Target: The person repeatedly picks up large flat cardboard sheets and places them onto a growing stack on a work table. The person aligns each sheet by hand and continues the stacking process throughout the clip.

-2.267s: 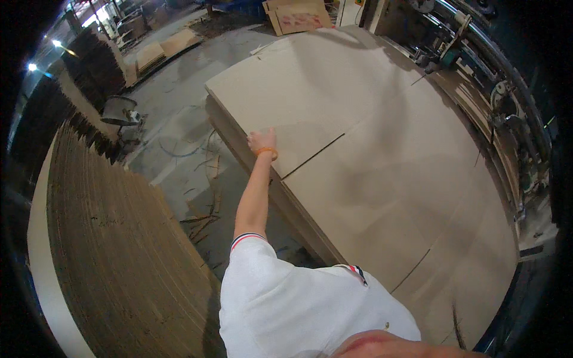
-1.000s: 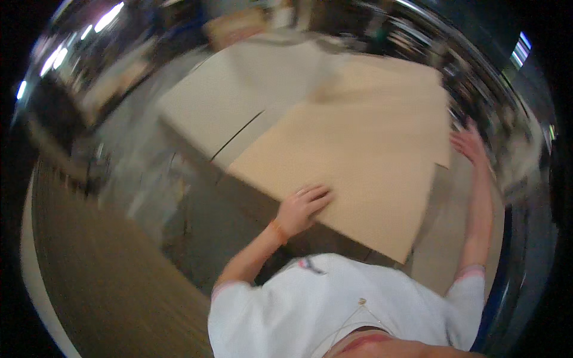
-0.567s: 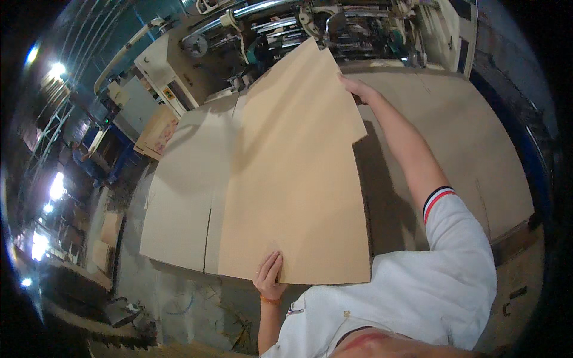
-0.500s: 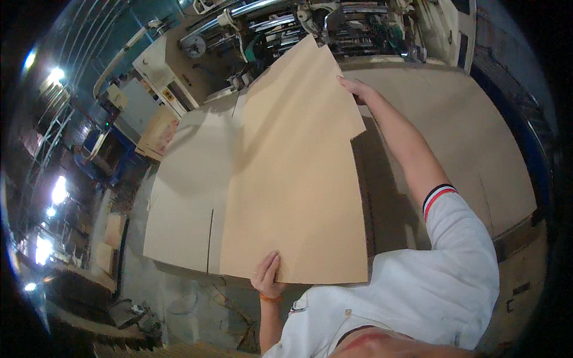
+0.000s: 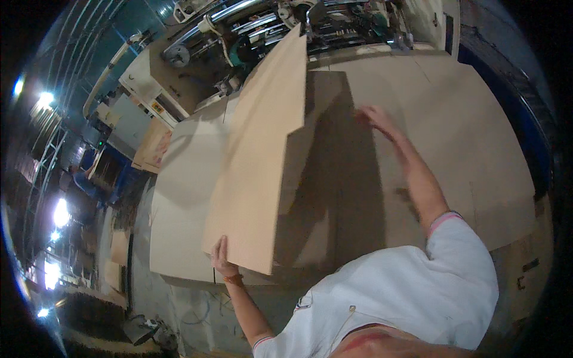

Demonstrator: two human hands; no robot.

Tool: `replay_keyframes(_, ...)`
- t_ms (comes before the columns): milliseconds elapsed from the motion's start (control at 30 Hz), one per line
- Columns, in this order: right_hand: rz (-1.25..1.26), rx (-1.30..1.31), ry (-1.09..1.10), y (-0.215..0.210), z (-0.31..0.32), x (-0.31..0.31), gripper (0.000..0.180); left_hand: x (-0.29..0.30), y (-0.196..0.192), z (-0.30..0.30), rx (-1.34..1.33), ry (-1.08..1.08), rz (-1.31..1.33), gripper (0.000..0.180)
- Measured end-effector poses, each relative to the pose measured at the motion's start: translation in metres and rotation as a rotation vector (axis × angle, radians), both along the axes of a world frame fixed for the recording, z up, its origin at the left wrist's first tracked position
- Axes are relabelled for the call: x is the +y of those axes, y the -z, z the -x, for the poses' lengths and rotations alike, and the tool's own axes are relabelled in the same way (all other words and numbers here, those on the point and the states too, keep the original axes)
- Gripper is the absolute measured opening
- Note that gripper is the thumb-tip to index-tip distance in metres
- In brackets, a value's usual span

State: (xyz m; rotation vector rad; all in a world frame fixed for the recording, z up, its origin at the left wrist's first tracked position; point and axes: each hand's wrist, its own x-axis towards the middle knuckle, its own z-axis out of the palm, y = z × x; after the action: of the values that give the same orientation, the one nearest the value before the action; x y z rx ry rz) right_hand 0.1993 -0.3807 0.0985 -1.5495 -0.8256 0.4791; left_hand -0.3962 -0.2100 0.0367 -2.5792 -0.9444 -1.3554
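A large tan cardboard sheet [image 5: 253, 173] stands tilted over a broad layer of flat cardboard [image 5: 441, 173], with a notch in its right edge. At its near left corner my left hand [image 5: 222, 258] grips the edge, an orange band round the wrist. My right hand [image 5: 380, 122] is off the sheet, a little blurred, its fingers stretched out above the flat cardboard on the right. Nothing shows in that hand. A dark shadow of the sheet falls on the cardboard between the two hands.
Behind the cardboard stands a machine with metal rollers [image 5: 250, 24] and a pale side housing [image 5: 152, 80]. More cardboard [image 5: 152, 146] leans at the far left. A person in blue [image 5: 86, 182] is in the distance. Cardboard pieces [image 5: 117, 262] sit near the floor at left.
My right hand has let go of the sheet's far right edge and moved slightly right. The sheet has swung left and tipped up steeper, my left hand moving left with its corner.
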Motion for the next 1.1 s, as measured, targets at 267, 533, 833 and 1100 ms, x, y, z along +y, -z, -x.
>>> replay_keyframes(267,1.219,-0.228,1.528,0.284,-0.011,-0.672,0.052,0.059,-0.001,0.031,-0.083,0.012,-0.080,0.024)
replay_keyframes(533,0.019,0.431,1.355,0.329,0.062,-0.738,0.057,0.051,-0.070,0.038,-0.104,-0.276,0.132,0.023)
replay_keyframes(833,-0.684,0.274,1.397,0.117,0.081,-0.620,0.054,0.084,-0.026,0.069,-0.177,-0.326,-0.068,0.023)
replay_keyframes(1100,-0.033,-0.531,1.447,0.008,0.092,-0.492,0.023,0.086,-0.001,0.033,-0.144,-0.333,0.310,0.020)
